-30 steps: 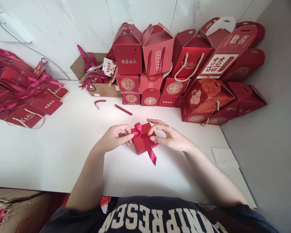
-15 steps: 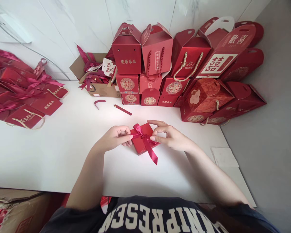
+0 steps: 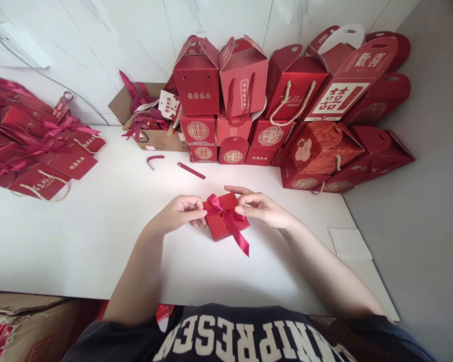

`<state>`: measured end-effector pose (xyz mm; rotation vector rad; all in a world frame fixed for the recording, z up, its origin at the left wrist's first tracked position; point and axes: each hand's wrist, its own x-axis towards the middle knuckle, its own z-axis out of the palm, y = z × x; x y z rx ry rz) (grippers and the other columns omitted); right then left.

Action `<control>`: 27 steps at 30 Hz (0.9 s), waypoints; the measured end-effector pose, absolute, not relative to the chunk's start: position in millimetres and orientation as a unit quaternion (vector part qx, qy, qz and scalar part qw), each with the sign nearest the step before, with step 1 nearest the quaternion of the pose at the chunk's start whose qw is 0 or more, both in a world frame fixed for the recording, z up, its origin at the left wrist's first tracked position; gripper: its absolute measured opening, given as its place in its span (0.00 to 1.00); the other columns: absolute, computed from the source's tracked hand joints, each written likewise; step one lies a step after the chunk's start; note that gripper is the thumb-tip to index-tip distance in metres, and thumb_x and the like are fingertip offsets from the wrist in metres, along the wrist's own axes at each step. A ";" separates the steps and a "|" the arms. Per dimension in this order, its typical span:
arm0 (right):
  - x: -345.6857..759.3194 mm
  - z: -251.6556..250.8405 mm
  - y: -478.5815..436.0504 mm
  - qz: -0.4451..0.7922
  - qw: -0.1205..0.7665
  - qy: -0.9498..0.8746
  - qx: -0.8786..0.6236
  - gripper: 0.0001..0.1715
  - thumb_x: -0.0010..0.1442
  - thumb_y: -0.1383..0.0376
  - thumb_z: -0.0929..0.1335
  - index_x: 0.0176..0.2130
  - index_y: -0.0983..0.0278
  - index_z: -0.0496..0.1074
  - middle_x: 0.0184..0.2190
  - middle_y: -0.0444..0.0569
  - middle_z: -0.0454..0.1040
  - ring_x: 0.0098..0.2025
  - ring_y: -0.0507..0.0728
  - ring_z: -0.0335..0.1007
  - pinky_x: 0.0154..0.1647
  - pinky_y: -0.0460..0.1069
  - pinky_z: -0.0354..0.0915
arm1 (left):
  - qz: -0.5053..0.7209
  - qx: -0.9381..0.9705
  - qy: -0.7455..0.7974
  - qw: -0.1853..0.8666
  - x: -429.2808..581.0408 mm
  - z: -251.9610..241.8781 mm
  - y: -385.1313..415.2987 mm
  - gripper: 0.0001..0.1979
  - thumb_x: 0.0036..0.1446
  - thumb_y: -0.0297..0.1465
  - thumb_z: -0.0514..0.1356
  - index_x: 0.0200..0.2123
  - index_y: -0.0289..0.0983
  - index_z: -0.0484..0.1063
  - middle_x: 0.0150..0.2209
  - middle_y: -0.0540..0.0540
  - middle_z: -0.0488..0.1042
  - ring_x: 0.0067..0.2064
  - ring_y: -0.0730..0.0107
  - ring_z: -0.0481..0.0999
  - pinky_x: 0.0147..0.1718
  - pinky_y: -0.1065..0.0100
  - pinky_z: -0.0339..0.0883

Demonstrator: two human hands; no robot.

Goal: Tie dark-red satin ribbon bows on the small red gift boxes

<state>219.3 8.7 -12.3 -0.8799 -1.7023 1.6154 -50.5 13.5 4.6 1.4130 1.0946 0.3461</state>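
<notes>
A small red gift box (image 3: 219,227) rests on the white table in front of me, with a shiny crimson ribbon (image 3: 236,236) tied in a bow on its top. One tail of the ribbon hangs over the box's near side. At the box's left edge, my left hand (image 3: 183,211) pinches the ribbon between thumb and fingers. My right hand (image 3: 258,207) pinches the right part of the bow, its index finger stretched along the far edge of the box. Part of the bow is hidden behind my right fingers.
Stacked red gift boxes (image 3: 200,88), some with rope handles, stand along the wall. A cardboard box (image 3: 160,141) of ribbons and tags is beside them. Two dark red strips, one curved (image 3: 155,159) and one straight (image 3: 192,170), lie ahead. Ribboned boxes (image 3: 73,158) pile up at left.
My right hand has shifted slightly left and up along the bow. The hanging ribbon tail has swung a little to the right. My left hand stays in place.
</notes>
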 end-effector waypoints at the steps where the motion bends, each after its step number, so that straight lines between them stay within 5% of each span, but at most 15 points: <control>1: 219.6 -12.1 8.7 0.602 0.306 -0.658 -0.333 0.15 0.60 0.55 0.70 0.28 0.61 0.74 0.65 0.50 0.59 0.70 0.61 0.48 0.66 0.58 0.50 | 0.148 0.614 0.474 0.614 -50.8 4.4 13.8 0.15 0.59 0.39 0.61 0.26 0.35 0.67 0.29 0.47 0.79 0.33 0.70 0.79 0.33 0.70 0.70; 15: 222.7 -17.4 12.5 0.583 0.299 -0.676 -0.337 0.18 0.62 0.58 0.69 0.24 0.64 0.68 0.61 0.52 0.63 0.63 0.60 0.60 0.63 0.58 0.54 | 0.122 0.616 0.451 0.634 -56.6 4.4 17.2 0.13 0.58 0.37 0.62 0.26 0.34 0.70 0.31 0.45 0.79 0.33 0.71 0.77 0.34 0.72 0.68; 27: 219.4 -23.1 13.9 0.568 0.313 -0.683 -0.335 0.20 0.63 0.57 0.68 0.23 0.64 0.67 0.61 0.51 0.64 0.64 0.60 0.59 0.63 0.57 0.54 | 0.071 0.623 0.409 0.663 -63.4 -0.4 23.2 0.14 0.55 0.39 0.64 0.24 0.34 0.70 0.32 0.44 0.79 0.36 0.67 0.77 0.31 0.71 0.64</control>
